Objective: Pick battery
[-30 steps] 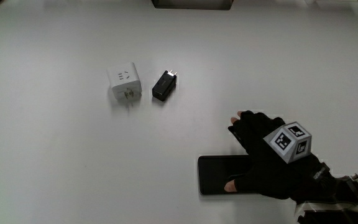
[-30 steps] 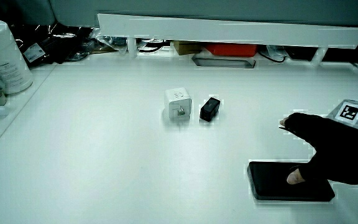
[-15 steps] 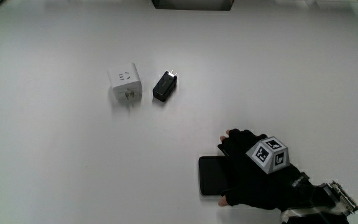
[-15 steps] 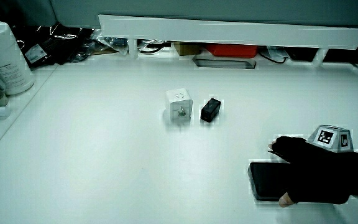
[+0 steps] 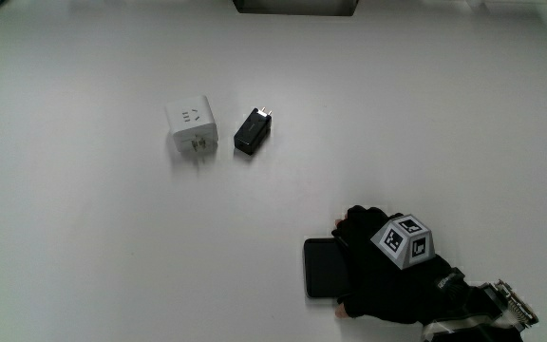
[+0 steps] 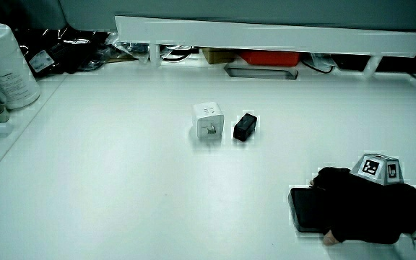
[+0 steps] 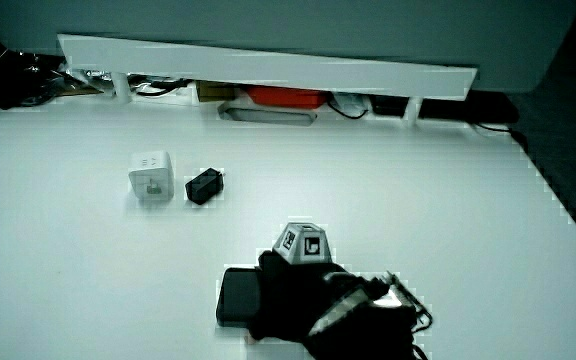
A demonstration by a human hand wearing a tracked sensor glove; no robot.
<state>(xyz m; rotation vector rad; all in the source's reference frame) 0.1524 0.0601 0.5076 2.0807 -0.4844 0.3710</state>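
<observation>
surface: white table seen from above, with a low white partition along its edge farthest from the person in both side views.
battery: flat black rectangular slab lying on the table close to the person; only one end shows, the remainder is under the hand. it also shows in both side views.
hand: black-gloved hand lying flat on top of the battery, a small patterned cube on its back, forearm running toward the person.
fingers: laid down across the battery and bent over its edges, with bare fingertips showing at the edge farther from the person and again at the nearer edge; the hold looks like a clasp around the slab, which rests on the table.
white plug adapter: small white cube with metal prongs, well apart from the hand and farther from the person.
black adapter: small black block just beside the white plug adapter, not touching it.
container: pale cylindrical container at the table's edge in a side view.
clutter: cables and a red item under the partition.
</observation>
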